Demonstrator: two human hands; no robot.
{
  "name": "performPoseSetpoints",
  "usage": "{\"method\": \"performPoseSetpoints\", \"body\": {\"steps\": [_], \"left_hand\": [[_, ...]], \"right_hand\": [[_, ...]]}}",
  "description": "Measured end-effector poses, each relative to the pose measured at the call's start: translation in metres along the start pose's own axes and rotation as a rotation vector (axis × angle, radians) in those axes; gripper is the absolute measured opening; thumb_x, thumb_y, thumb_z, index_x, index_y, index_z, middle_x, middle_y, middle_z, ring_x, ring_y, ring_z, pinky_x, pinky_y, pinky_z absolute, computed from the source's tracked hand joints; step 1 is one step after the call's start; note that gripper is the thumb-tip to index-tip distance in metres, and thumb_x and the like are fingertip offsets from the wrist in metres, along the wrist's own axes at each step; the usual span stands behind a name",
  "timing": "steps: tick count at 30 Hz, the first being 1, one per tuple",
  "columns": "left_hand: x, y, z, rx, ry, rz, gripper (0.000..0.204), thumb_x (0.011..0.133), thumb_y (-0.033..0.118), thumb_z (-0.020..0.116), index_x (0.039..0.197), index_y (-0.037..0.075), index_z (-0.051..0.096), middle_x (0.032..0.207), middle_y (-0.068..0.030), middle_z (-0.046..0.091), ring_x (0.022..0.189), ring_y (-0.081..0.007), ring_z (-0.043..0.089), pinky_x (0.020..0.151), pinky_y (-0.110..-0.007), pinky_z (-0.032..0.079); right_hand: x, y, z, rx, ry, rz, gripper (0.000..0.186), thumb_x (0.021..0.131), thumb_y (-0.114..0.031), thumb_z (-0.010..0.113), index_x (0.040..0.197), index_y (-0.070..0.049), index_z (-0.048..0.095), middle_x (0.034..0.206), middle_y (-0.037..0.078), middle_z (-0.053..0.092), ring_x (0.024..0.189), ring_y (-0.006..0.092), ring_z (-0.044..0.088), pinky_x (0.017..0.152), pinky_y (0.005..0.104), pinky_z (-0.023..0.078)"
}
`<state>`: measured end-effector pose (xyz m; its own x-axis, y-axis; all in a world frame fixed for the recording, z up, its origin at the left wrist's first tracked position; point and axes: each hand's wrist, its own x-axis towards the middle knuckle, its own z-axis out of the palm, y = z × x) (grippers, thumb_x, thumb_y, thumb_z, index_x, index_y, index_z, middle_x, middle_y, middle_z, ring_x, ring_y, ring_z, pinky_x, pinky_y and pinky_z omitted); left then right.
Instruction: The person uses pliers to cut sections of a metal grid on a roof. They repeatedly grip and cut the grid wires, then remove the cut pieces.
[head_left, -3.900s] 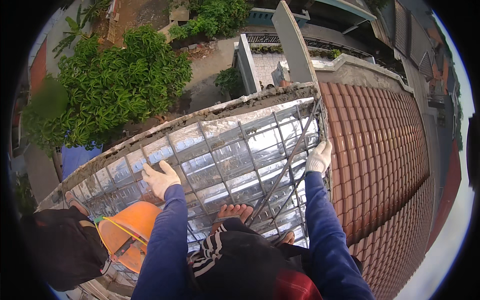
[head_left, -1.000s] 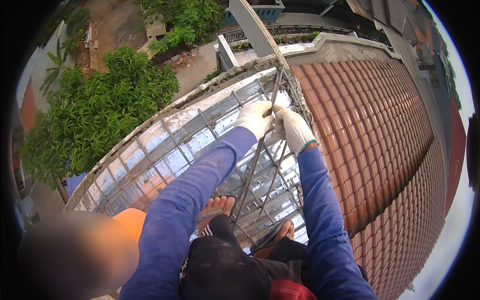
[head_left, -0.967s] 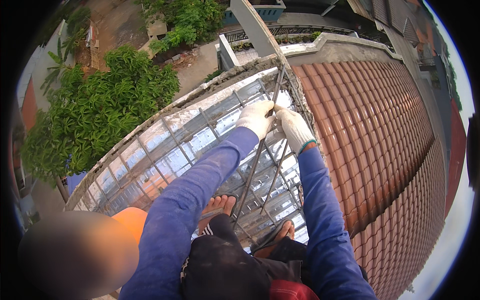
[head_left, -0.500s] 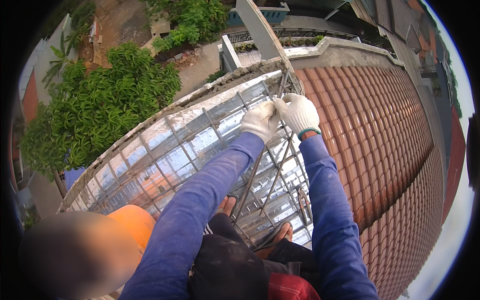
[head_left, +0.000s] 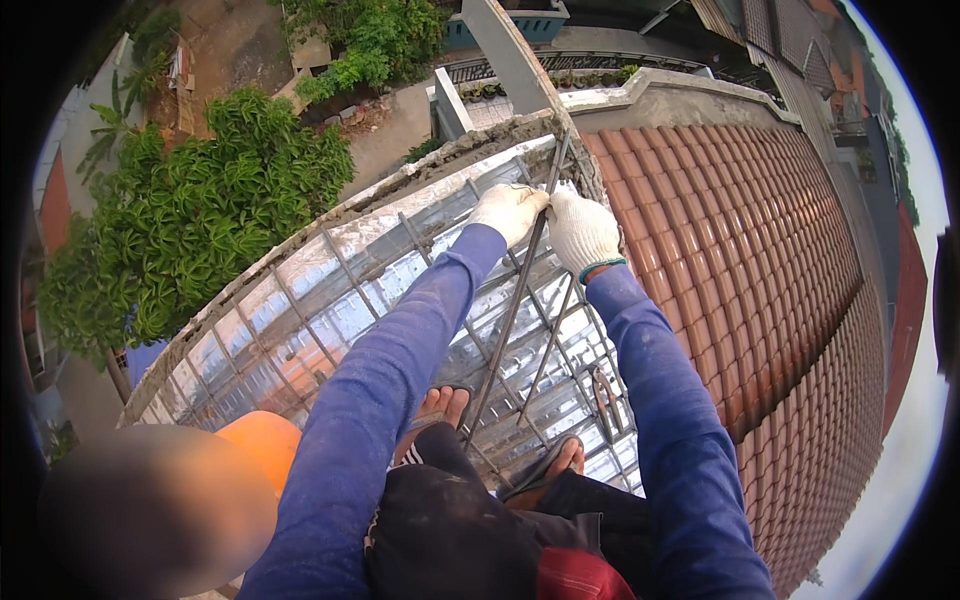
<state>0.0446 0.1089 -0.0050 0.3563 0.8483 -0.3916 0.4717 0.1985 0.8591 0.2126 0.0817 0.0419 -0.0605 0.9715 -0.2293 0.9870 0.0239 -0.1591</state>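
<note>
My left hand [head_left: 508, 214], in a white knitted glove, is closed with its fingertips against a long steel bar [head_left: 508, 315] that slants across the mesh. On the bar's other side is my right hand [head_left: 582, 232], gloved alike with a green cuff edge, its thumb and fingers pinched together. What either hand pinches is too small or hidden to make out. Both hands are over the far end of a steel rebar mesh [head_left: 345, 268] laid on shiny metal sheeting [head_left: 375, 290]. Pincers [head_left: 605, 392] lie on the mesh beside my right forearm.
A rough concrete edge [head_left: 330, 215] bounds the mesh on the left, with a tree [head_left: 200, 215] and ground far below. Brown roof tiles [head_left: 740, 260] slope away on the right. An orange helmet [head_left: 262, 447] shows at lower left. My sandalled feet stand on the mesh.
My left hand has shifted slightly up and left, and my fingers have separated around the slanting bar. More of that bar now shows between my hands. The pincers stay on the mesh.
</note>
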Motion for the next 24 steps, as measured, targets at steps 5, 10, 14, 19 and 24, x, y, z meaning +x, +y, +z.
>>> {"method": "performPoseSetpoints", "body": {"steps": [5,10,14,19,24], "left_hand": [[0.003,0.0,-0.005,0.0,-0.054,-0.09,0.071,0.111,0.068,0.056,0.123,0.004,0.084,0.117,-0.0182,0.084,0.113,-0.0342,0.078,0.107,-0.041,0.056],[-0.008,-0.014,0.026,-0.804,-0.036,-0.159,0.058,0.111,0.049,0.065,0.137,-0.002,0.074,0.132,-0.0174,0.078,0.124,-0.0297,0.071,0.108,-0.042,0.054],[-0.002,-0.033,0.055,-1.404,-0.027,-0.414,0.034,0.111,0.036,0.059,0.119,0.007,0.075,0.115,-0.0118,0.076,0.107,-0.0285,0.07,0.095,-0.045,0.056],[0.032,-0.045,0.068,-1.28,0.0,-0.412,0.026,0.113,0.031,0.065,0.12,0.01,0.077,0.112,-0.0077,0.077,0.094,-0.024,0.071,0.084,-0.045,0.058],[0.033,-0.049,0.078,-1.205,0.0,-0.356,0.03,0.117,0.031,0.063,0.137,0.011,0.07,0.118,-0.0054,0.078,0.103,-0.0192,0.073,0.09,-0.046,0.06]], "right_hand": [[0.001,-0.015,0.001,-0.067,0.009,0.078,0.026,0.097,-0.029,0.07,0.097,-0.008,0.086,0.089,0.022,0.082,0.089,0.0405,0.083,0.08,0.0526,0.065],[0.01,-0.012,0.025,-0.03,-0.01,0.223,0.025,0.099,-0.028,0.07,0.096,-0.009,0.087,0.097,0.023,0.083,0.099,0.0401,0.083,0.085,0.0529,0.065],[0.017,0.005,0.055,0.344,0.032,0.434,0.034,0.099,-0.032,0.07,0.103,-0.001,0.083,0.091,0.027,0.081,0.086,0.042,0.082,0.079,0.0502,0.064],[0.012,0.001,0.055,0.852,-0.106,0.743,0.06,0.097,-0.055,0.068,0.108,0.001,0.087,0.085,0.017,0.082,0.078,0.0306,0.083,0.082,0.0417,0.065],[-0.071,0.035,-0.013,0.584,-0.132,0.429,0.073,0.103,-0.067,0.061,0.116,0.001,0.084,0.096,0.021,0.083,0.092,0.034,0.082,0.087,0.0459,0.062]]}}
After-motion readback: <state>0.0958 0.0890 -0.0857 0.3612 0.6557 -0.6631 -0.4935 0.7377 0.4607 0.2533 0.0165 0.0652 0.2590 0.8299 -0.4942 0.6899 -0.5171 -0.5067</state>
